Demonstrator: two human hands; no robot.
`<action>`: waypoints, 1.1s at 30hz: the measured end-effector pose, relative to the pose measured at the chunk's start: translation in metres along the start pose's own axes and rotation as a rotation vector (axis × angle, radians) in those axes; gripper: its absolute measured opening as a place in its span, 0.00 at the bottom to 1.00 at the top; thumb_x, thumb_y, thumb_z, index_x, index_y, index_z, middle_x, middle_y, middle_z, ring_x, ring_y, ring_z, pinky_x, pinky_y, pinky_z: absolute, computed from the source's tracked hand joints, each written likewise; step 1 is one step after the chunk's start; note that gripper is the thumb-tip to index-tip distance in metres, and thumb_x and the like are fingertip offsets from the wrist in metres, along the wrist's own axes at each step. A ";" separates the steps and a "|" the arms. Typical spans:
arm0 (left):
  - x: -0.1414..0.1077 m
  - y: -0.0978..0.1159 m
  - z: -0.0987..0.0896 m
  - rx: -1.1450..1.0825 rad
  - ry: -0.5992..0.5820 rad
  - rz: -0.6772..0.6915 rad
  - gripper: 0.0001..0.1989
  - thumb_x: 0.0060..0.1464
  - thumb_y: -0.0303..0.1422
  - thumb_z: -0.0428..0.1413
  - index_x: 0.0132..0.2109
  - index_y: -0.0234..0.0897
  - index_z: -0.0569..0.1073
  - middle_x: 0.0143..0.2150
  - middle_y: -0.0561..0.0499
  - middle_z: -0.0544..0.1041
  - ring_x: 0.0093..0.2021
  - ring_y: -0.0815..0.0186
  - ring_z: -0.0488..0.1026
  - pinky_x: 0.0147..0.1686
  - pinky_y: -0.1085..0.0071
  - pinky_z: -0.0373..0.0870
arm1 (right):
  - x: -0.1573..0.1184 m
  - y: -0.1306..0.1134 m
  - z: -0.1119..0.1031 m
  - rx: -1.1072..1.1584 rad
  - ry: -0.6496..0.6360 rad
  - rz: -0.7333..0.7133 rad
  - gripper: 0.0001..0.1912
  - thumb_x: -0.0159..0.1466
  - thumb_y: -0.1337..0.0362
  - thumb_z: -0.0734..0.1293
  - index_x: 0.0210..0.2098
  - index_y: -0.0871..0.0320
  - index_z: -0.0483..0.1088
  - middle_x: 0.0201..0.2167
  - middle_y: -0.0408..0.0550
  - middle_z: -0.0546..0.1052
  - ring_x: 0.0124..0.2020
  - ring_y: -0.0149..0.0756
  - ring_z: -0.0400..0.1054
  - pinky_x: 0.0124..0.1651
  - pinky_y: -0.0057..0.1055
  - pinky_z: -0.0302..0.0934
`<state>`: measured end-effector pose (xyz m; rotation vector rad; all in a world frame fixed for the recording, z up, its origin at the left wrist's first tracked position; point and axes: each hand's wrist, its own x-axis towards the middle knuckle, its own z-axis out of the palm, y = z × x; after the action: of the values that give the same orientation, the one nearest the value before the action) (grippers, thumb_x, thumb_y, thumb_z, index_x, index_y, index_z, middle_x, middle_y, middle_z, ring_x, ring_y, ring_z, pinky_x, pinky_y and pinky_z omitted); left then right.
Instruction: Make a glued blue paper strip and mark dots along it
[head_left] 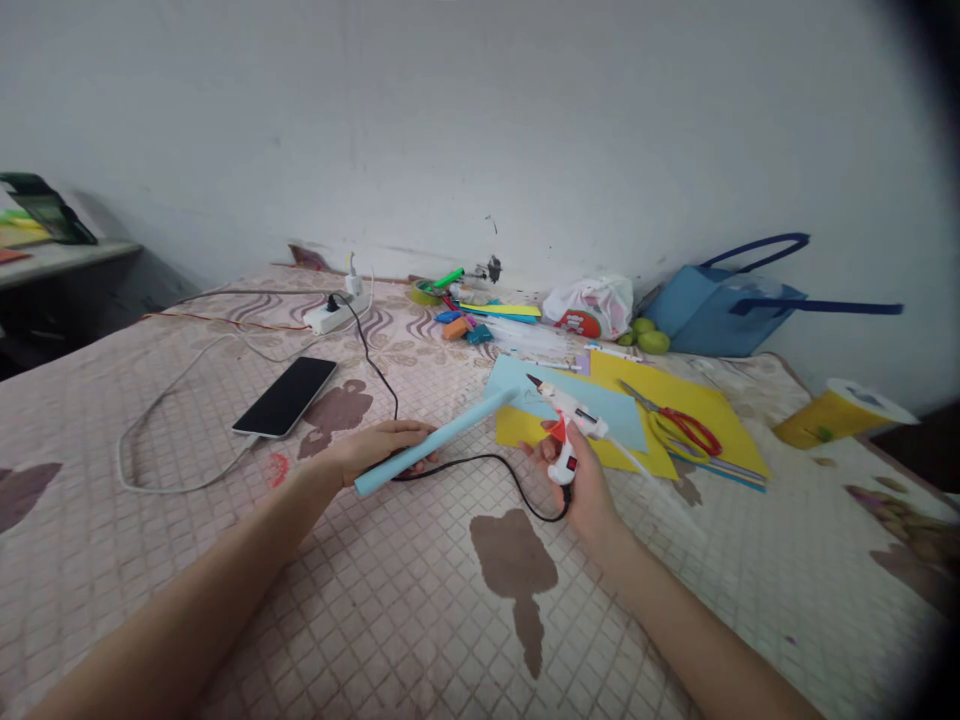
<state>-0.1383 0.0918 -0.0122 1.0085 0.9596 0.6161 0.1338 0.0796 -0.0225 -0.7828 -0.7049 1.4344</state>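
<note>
A light blue rolled paper tube (439, 440) runs slantwise across the fingers of my left hand (386, 447), which are closed around its lower half. In my right hand (589, 490) is a white hot glue gun (574, 420) with a red trigger, its dark nozzle pointing up and left near the tube's far end. A clear glue stick (652, 475) sticks out of the gun's back. From its handle a black cord (495, 458) loops left across the table, passing by my left hand. Under the nozzle lies a light blue sheet (615, 408).
Yellow paper (697, 390) and red-handled scissors (686, 428) lie at right. A phone (286, 397) charges at left, below a white power strip (337, 313). Clay blocks (457, 328), a plastic bag (592, 305), green fruit (651, 338), a blue bag (727, 310) and a yellow roll (832, 415) stand around.
</note>
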 end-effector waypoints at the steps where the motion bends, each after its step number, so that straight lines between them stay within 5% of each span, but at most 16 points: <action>1: -0.001 0.000 0.000 0.008 -0.008 -0.012 0.18 0.51 0.38 0.57 0.48 0.36 0.71 0.36 0.48 0.76 0.28 0.71 0.72 0.28 0.75 0.71 | 0.001 -0.002 -0.001 -0.012 -0.005 -0.014 0.13 0.57 0.53 0.66 0.30 0.57 0.71 0.15 0.37 0.65 0.20 0.26 0.60 0.44 0.36 0.66; 9: -0.004 0.002 0.005 0.096 -0.100 -0.015 0.17 0.49 0.40 0.57 0.45 0.37 0.74 0.33 0.51 0.74 0.30 0.69 0.71 0.29 0.73 0.71 | 0.020 -0.011 -0.011 -0.103 0.041 -0.103 0.12 0.53 0.54 0.69 0.30 0.57 0.71 0.25 0.44 0.75 0.33 0.35 0.71 0.42 0.36 0.67; 17: -0.006 0.004 0.010 0.143 -0.113 -0.016 0.17 0.50 0.39 0.57 0.45 0.37 0.73 0.33 0.52 0.73 0.29 0.70 0.69 0.28 0.73 0.71 | 0.043 -0.006 0.018 -0.023 -0.001 -0.045 0.12 0.52 0.57 0.71 0.33 0.56 0.71 0.34 0.47 0.78 0.44 0.38 0.71 0.51 0.35 0.64; 29: -0.007 0.006 0.012 0.243 -0.155 -0.005 0.15 0.51 0.41 0.55 0.42 0.38 0.74 0.32 0.52 0.73 0.27 0.71 0.69 0.27 0.76 0.68 | 0.052 0.008 0.018 -0.142 0.025 0.048 0.12 0.52 0.55 0.70 0.32 0.55 0.72 0.37 0.47 0.78 0.46 0.37 0.70 0.48 0.32 0.65; 33: -0.007 0.007 0.008 0.253 -0.082 -0.005 0.17 0.50 0.42 0.56 0.45 0.40 0.73 0.33 0.52 0.74 0.29 0.69 0.70 0.29 0.74 0.69 | 0.049 0.001 0.017 -0.113 -0.036 0.039 0.12 0.53 0.54 0.70 0.29 0.57 0.71 0.35 0.49 0.78 0.43 0.38 0.71 0.46 0.32 0.66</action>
<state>-0.1345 0.0859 -0.0014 1.2458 0.9828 0.4520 0.1205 0.1295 -0.0159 -0.8646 -0.8077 1.4563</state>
